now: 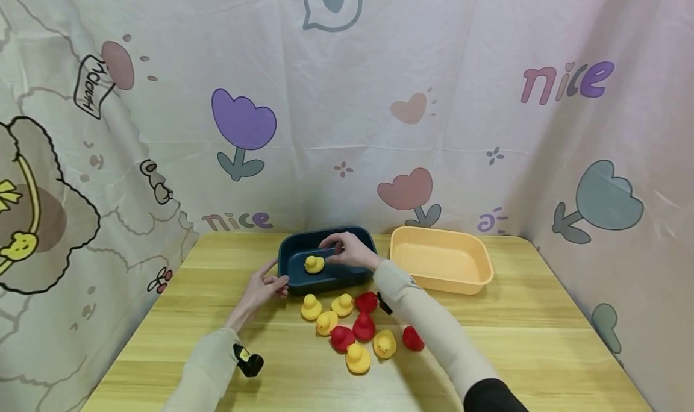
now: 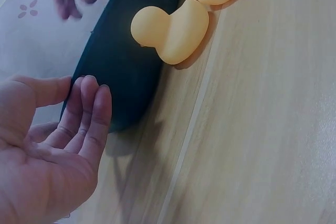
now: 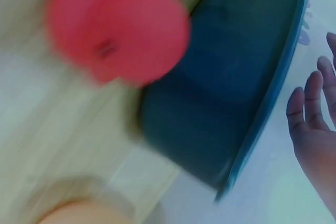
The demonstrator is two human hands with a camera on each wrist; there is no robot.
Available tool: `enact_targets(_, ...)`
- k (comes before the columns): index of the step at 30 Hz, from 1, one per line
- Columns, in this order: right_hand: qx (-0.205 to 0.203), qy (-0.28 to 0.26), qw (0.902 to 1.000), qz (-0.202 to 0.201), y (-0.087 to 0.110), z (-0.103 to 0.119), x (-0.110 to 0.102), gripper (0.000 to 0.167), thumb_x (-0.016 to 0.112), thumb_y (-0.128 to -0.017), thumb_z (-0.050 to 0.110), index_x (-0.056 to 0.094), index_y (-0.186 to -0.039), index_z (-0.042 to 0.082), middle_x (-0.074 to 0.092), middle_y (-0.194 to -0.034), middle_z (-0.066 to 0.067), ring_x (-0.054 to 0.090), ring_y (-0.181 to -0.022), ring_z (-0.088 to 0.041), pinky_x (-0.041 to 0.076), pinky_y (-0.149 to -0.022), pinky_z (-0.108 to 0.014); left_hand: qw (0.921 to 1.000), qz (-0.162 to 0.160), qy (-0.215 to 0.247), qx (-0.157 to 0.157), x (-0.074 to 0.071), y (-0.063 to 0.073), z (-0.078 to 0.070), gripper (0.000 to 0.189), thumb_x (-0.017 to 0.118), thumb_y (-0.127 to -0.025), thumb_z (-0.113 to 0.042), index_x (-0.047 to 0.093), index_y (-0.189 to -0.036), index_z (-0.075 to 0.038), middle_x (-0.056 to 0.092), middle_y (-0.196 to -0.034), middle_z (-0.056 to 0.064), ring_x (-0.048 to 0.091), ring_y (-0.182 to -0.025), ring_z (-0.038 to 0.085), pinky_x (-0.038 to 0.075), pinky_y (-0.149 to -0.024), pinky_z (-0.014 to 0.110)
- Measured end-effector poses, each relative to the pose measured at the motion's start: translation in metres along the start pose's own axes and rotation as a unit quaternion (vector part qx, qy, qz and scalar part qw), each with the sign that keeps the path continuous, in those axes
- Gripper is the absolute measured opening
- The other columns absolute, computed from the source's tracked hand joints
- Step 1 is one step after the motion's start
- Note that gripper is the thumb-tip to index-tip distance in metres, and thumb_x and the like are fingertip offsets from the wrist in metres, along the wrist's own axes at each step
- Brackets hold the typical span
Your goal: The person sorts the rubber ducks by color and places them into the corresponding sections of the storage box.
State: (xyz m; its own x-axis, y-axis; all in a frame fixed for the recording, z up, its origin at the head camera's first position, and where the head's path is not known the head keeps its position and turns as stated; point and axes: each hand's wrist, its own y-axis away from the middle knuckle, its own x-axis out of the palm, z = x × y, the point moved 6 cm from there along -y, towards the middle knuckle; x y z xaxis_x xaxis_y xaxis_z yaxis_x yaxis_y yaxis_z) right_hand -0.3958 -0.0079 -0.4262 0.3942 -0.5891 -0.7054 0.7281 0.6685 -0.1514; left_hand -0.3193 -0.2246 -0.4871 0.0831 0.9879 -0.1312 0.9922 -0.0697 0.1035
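One hand (image 1: 351, 251) (the right) hovers over the blue tray (image 1: 331, 284).

The dark blue tray (image 1: 331, 284) was a rectangular, open-topped container with rounded corners and a narrow rim. It stood upright near the far edge of the wooden table (image 1: 190, 315), opening upward, its long side running roughly along that edge. One yellow rubber duck (image 1: 314, 265) sat inside, left of centre. The duck was upright on the tray floor, small and rounded, with its head toward the left; the exact beak direction could not be confirmed at this size.
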Motion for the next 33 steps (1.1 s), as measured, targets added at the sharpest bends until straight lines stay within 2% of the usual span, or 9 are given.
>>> enact_targets(5,-0.035,0.015,0.9987,0.035,0.04,0.001,-0.008,0.031,0.075,-0.09,0.01,0.069,-0.119,0.004,0.07,-0.113,-0.014,0.053,-0.072,-0.006,0.05,-0.067,-0.017,1.0,0.0,0.006,-0.001,0.001,0.0,0.0,0.074,0.057,-0.101,-0.005,0.014,-0.16,0.001,0.071,-0.081,0.001,0.068,-0.069,0.008,0.06,-0.071,0.023)
enact_targets(10,-0.041,-0.002,0.9971,0.064,0.087,-0.002,-0.013,0.029,0.075,-0.09,0.012,0.069,-0.117,0.004,0.07,-0.112,-0.015,0.054,-0.076,-0.005,0.053,-0.07,-0.02,1.0,0.003,0.004,0.002,0.001,-0.001,0.0,0.074,0.057,-0.101,-0.006,0.013,-0.16,0.0,0.071,-0.082,0.002,0.068,-0.07,0.008,0.061,-0.072,0.024)
enact_targets(15,-0.054,-0.004,0.9951,0.083,0.126,-0.004,-0.014,0.027,0.075,-0.09,0.015,0.071,-0.114,0.004,0.071,-0.108,-0.016,0.059,-0.082,-0.012,0.056,-0.076,-0.03,1.0,0.003,0.005,0.005,0.0,-0.001,0.001,0.074,0.057,-0.101,-0.005,0.013,-0.16,0.0,0.07,-0.081,0.0,0.067,-0.07,0.007,0.061,-0.074,0.027)
enact_targets(19,-0.062,-0.019,0.994,0.088,0.151,-0.008,-0.015,0.026,0.076,-0.089,0.013,0.07,-0.112,0.002,0.071,-0.102,-0.018,0.061,-0.081,-0.027,0.056,-0.072,-0.036,1.0,0.004,0.006,0.005,0.0,0.0,0.003,0.074,0.056,-0.101,-0.004,0.013,-0.16,0.001,0.07,-0.08,-0.001,0.067,-0.069,0.007,0.062,-0.075,0.03)
enact_targets(22,-0.068,-0.028,0.9932,0.091,0.165,-0.012,-0.013,0.026,0.076,-0.089,0.015,0.07,-0.111,0.003,0.072,-0.102,-0.016,0.061,-0.083,-0.03,0.056,-0.073,-0.036,1.0,0.001,0.009,0.003,0.0,0.0,0.004,0.073,0.057,-0.101,-0.004,0.014,-0.16,0.001,0.069,-0.078,-0.002,0.067,-0.069,0.008,0.062,-0.074,0.03)
enact_targets(26,-0.068,-0.033,0.9922,0.1,0.177,-0.014,-0.01,0.025,0.078,-0.088,0.019,0.071,-0.109,0.008,0.073,-0.104,-0.009,0.062,-0.086,-0.026,0.056,-0.078,-0.031,0.9999,-0.003,0.012,0.004,0.0,-0.001,0.004,0.073,0.057,-0.101,-0.004,0.015,-0.16,0.0,0.069,-0.078,-0.001,0.067,-0.069,0.009,0.062,-0.073,0.028)
enact_targets(33,-0.052,-0.054,0.9883,0.132,0.187,-0.016,0.001,0.028,0.08,-0.086,0.02,0.07,-0.11,0.009,0.072,-0.105,-0.01,0.06,-0.089,-0.033,0.054,-0.08,-0.028,1.0,-0.001,0.008,0.0,0.001,-0.001,0.003,0.073,0.057,-0.101,-0.005,0.014,-0.161,-0.001,0.069,-0.08,0.0,0.067,-0.07,0.008,0.061,-0.072,0.026)
